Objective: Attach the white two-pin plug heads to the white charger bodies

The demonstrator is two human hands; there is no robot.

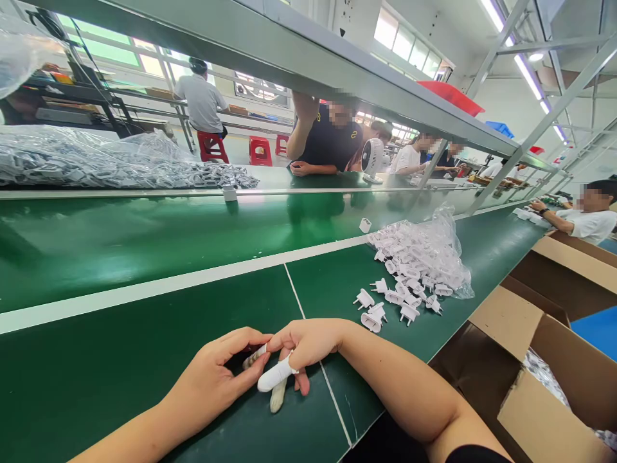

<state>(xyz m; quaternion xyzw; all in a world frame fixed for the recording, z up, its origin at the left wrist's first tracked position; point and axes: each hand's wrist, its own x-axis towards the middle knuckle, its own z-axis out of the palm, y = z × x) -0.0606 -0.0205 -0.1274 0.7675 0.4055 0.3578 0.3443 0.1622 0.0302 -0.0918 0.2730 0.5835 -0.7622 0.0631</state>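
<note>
My two hands meet low in the middle on the green bench. My left hand is curled, its fingers bent in toward the right hand's fingertips; what it holds is hidden. My right hand wears white finger cots on two fingers that point down-left. Its thumb and forefinger pinch a small pale finger cot tip between the hands. Loose white plug parts lie just beyond my right forearm.
A clear bag of white plug parts sits at mid right. Open cardboard boxes stand at the right edge. A green conveyor belt runs across, with a bag of grey parts behind it. Other people sit opposite beside a small fan.
</note>
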